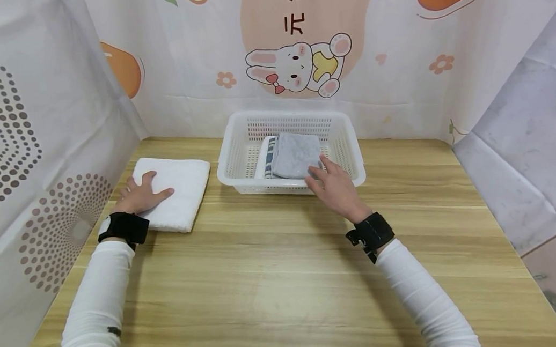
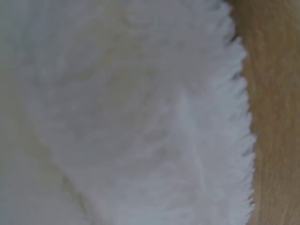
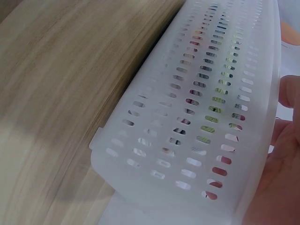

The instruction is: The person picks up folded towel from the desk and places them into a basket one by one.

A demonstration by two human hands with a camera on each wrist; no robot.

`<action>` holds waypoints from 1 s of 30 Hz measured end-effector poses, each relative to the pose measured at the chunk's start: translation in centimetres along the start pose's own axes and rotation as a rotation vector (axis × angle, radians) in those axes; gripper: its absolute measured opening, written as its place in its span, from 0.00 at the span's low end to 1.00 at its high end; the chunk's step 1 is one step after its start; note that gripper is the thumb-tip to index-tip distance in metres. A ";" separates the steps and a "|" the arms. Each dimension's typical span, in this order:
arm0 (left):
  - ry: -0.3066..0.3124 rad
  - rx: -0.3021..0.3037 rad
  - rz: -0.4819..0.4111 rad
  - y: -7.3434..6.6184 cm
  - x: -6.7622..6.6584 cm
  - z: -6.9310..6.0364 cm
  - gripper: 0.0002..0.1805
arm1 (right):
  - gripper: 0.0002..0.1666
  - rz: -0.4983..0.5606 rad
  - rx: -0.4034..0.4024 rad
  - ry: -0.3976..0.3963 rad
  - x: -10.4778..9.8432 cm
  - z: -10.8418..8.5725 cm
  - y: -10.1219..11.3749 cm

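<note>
My left hand (image 1: pixel 140 196) rests on a folded white towel (image 1: pixel 182 185) at the table's left side, thumb and fingers spread. Only the towel's fluffy edge (image 2: pixel 206 122), blurred, fills the left wrist view. My right hand (image 1: pixel 335 190) reaches over the front rim of a white plastic basket (image 1: pixel 225 166), its fingers by a folded grey towel (image 1: pixel 298 153) inside. A striped cloth (image 1: pixel 268 160) lies partly under the grey one. In the right wrist view the slotted basket wall (image 3: pixel 154 154) stands before my fingers (image 3: pixel 293 91); whether they touch the towel is hidden.
The wooden table (image 1: pixel 266 282) stretches toward me in front of the basket. A printed curtain (image 1: pixel 184 83) hangs directly behind the basket. More patterned cloth (image 1: pixel 20 159) borders the table on the left, with a marbled sheet (image 1: pixel 509 162) on the right.
</note>
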State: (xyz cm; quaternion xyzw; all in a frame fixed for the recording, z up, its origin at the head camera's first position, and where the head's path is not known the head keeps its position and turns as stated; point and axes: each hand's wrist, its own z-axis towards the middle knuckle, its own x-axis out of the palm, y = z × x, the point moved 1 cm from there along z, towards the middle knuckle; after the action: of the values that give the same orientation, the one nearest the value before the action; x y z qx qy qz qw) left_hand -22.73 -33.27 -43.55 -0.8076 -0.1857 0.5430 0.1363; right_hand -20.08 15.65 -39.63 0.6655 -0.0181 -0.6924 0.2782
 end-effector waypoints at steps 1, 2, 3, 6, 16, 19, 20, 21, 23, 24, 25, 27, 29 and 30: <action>-0.003 0.001 0.000 0.0 0.0 0.0 0.56 | 0.32 0.006 0.002 0.002 0.0 0.0 0.0; -0.006 0.001 -0.002 0.0 0.1 -0.1 0.56 | 0.32 0.010 0.002 0.001 0.0 0.0 0.0; -0.009 0.002 -0.002 0.0 0.1 -0.1 0.56 | 0.32 0.014 0.001 0.000 0.0 0.0 0.0; -0.011 0.005 -0.007 0.0 0.1 -0.2 0.55 | 0.32 0.026 0.001 -0.003 0.0 -0.1 0.0; 0.007 0.006 -0.013 0.1 0.4 -0.1 0.56 | 0.31 0.056 -0.010 -0.028 0.2 -0.2 -0.3; 0.006 0.007 -0.014 0.1 0.5 -0.2 0.56 | 0.29 0.094 -0.039 -0.057 0.2 -0.3 -0.4; 0.006 0.007 -0.015 0.1 0.5 -0.2 0.56 | 0.28 0.106 -0.051 -0.065 0.2 -0.4 -0.4; 0.007 0.010 -0.016 0.1 0.5 -0.2 0.57 | 0.28 0.114 -0.063 -0.073 0.1 -0.4 -0.5; 0.006 0.010 -0.019 0.2 0.5 -0.3 0.57 | 0.26 0.130 -0.087 -0.089 0.1 -0.5 -0.6; 0.005 0.009 -0.019 0.2 0.5 -0.2 0.56 | 0.25 0.137 -0.099 -0.095 0.1 -0.6 -0.6; 0.005 0.008 -0.018 0.2 0.6 -0.2 0.56 | 0.24 0.143 -0.109 -0.102 0.1 -0.7 -0.7; 0.003 0.003 -0.013 0.2 0.6 -0.2 0.56 | 0.22 0.156 -0.131 -0.114 0.2 -0.8 -0.7; 0.001 0.001 -0.012 0.2 0.6 -0.3 0.56 | 0.21 0.164 -0.151 -0.124 0.2 -0.9 -0.7; 0.002 0.001 -0.012 0.1 0.6 -0.4 0.56 | 0.20 0.167 -0.160 -0.129 0.3 -1.0 -0.7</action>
State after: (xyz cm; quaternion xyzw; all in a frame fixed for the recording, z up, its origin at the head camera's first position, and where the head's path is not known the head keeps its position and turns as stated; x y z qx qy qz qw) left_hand -22.19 -33.12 -43.94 -0.8068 -0.1903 0.5415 0.1401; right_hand -19.39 16.48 -40.27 0.5912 -0.0359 -0.7075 0.3854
